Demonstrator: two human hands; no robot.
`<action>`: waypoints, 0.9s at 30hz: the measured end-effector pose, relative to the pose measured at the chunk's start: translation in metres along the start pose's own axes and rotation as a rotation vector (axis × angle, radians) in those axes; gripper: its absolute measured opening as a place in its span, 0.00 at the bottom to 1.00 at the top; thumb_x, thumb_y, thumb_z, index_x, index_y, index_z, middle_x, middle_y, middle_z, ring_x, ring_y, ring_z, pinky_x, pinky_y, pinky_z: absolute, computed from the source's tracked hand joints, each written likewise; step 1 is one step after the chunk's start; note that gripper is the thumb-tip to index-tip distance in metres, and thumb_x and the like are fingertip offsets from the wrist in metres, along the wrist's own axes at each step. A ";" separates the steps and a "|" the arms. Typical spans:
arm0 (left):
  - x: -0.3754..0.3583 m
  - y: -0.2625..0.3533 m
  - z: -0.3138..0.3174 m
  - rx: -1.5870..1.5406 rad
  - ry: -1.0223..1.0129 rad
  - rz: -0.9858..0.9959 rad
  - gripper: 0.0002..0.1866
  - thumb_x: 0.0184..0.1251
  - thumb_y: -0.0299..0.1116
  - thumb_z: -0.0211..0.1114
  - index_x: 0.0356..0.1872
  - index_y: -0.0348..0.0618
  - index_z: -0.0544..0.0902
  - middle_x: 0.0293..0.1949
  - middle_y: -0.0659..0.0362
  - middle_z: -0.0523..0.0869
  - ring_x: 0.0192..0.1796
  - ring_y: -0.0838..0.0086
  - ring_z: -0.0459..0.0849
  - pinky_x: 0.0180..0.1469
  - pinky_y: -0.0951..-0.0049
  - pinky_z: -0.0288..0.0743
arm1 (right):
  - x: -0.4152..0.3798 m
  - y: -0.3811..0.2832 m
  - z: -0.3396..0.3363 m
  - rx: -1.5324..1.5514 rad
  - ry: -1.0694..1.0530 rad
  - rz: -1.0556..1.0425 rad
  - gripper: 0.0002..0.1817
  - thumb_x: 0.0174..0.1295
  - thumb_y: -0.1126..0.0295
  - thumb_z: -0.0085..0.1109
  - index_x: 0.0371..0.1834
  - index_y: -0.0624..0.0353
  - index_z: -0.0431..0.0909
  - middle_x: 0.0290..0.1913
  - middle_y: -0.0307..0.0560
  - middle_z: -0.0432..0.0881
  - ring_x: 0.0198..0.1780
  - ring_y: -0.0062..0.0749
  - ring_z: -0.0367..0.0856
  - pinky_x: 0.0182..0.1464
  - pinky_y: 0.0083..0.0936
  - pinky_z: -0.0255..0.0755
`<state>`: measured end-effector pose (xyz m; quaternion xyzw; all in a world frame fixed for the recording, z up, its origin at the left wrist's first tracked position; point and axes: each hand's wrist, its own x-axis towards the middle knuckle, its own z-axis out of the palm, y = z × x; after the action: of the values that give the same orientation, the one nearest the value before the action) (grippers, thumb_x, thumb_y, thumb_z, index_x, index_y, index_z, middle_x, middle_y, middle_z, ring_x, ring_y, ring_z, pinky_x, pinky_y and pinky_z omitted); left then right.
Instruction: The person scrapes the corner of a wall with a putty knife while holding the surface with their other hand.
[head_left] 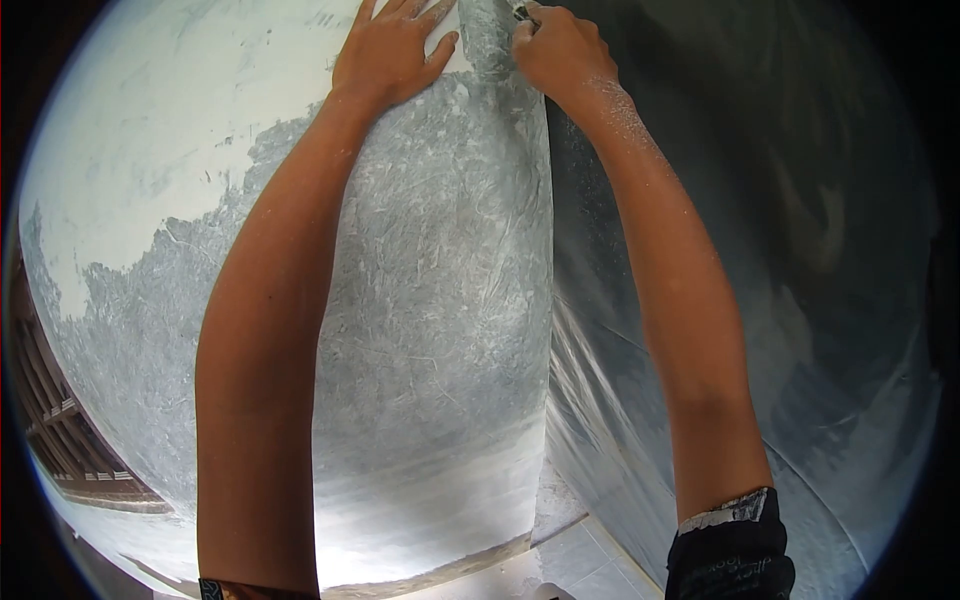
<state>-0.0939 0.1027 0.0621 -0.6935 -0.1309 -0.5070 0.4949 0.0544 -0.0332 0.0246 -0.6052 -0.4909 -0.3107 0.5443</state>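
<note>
My left hand [390, 50] lies flat against the wall [430, 240], its fingers spread and their tips cut off by the upper frame edge. The wall has a white coat at the upper left and rough, mottled grey below it. Close to the wall's right-hand edge, my right hand [568, 55] is closed around a small dark-handled tool [522, 13]. Most of that tool is hidden by the fingers or out of frame, so its kind does not show. White dust and flakes cling to my right wrist and forearm.
Dark, shiny plastic sheeting [800, 250] hangs along the right side, with creases beside the wall's edge. Light tiles [585, 555] show on the floor at the bottom. A brown slatted structure [60, 410] stands at the far left.
</note>
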 end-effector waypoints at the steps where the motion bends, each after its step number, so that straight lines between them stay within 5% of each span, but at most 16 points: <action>1: -0.002 0.001 0.002 -0.003 -0.005 0.001 0.30 0.75 0.45 0.54 0.73 0.39 0.71 0.78 0.47 0.66 0.82 0.58 0.58 0.83 0.49 0.43 | -0.002 0.010 0.003 -0.064 0.043 -0.051 0.24 0.73 0.60 0.47 0.68 0.57 0.76 0.59 0.64 0.83 0.61 0.61 0.81 0.64 0.51 0.74; 9: 0.001 0.001 0.001 0.021 -0.012 -0.013 0.30 0.76 0.46 0.54 0.73 0.40 0.71 0.78 0.48 0.65 0.82 0.59 0.57 0.83 0.50 0.42 | 0.002 0.021 0.001 -0.155 0.071 -0.090 0.26 0.71 0.58 0.50 0.71 0.51 0.76 0.56 0.60 0.86 0.59 0.59 0.84 0.63 0.49 0.77; 11: 0.002 0.000 0.000 0.017 -0.009 -0.005 0.30 0.76 0.46 0.54 0.73 0.40 0.71 0.78 0.48 0.65 0.82 0.59 0.58 0.83 0.50 0.42 | 0.009 0.004 -0.010 -0.032 0.013 0.013 0.23 0.75 0.61 0.46 0.66 0.62 0.77 0.62 0.67 0.80 0.64 0.61 0.78 0.66 0.52 0.71; 15: -0.001 0.001 0.000 -0.002 -0.007 -0.004 0.30 0.76 0.45 0.54 0.73 0.40 0.71 0.78 0.47 0.65 0.82 0.58 0.58 0.83 0.49 0.42 | 0.001 0.019 -0.007 -0.092 0.039 -0.022 0.23 0.75 0.60 0.46 0.67 0.61 0.77 0.62 0.67 0.80 0.64 0.60 0.78 0.67 0.52 0.71; 17: -0.001 0.001 0.001 0.010 -0.010 -0.001 0.30 0.76 0.45 0.54 0.73 0.40 0.71 0.78 0.48 0.65 0.82 0.58 0.58 0.83 0.49 0.42 | -0.005 0.030 -0.006 -0.179 0.039 -0.122 0.26 0.71 0.58 0.50 0.71 0.51 0.76 0.56 0.59 0.86 0.59 0.58 0.84 0.63 0.48 0.77; 21: 0.001 0.001 0.001 0.015 -0.028 -0.015 0.30 0.76 0.45 0.54 0.73 0.41 0.71 0.79 0.48 0.64 0.82 0.58 0.57 0.83 0.49 0.41 | 0.003 0.027 -0.002 -0.151 0.095 -0.130 0.26 0.71 0.58 0.50 0.71 0.51 0.76 0.56 0.60 0.86 0.60 0.58 0.83 0.64 0.48 0.76; 24: 0.002 0.002 0.000 0.008 -0.035 -0.015 0.30 0.76 0.45 0.53 0.73 0.41 0.71 0.79 0.48 0.63 0.82 0.59 0.56 0.84 0.49 0.41 | 0.005 0.016 -0.010 -0.042 0.077 -0.063 0.23 0.75 0.61 0.46 0.66 0.60 0.77 0.61 0.66 0.80 0.62 0.61 0.80 0.65 0.52 0.72; 27: 0.000 0.000 0.004 0.034 -0.017 0.004 0.30 0.76 0.45 0.53 0.73 0.41 0.71 0.79 0.48 0.64 0.82 0.59 0.56 0.84 0.49 0.41 | 0.007 0.038 0.003 -0.139 0.123 -0.165 0.26 0.71 0.58 0.50 0.71 0.51 0.76 0.56 0.60 0.86 0.60 0.58 0.83 0.64 0.48 0.76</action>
<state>-0.0914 0.1063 0.0625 -0.6896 -0.1421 -0.4976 0.5066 0.0916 -0.0258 0.0166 -0.5789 -0.4820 -0.4240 0.5027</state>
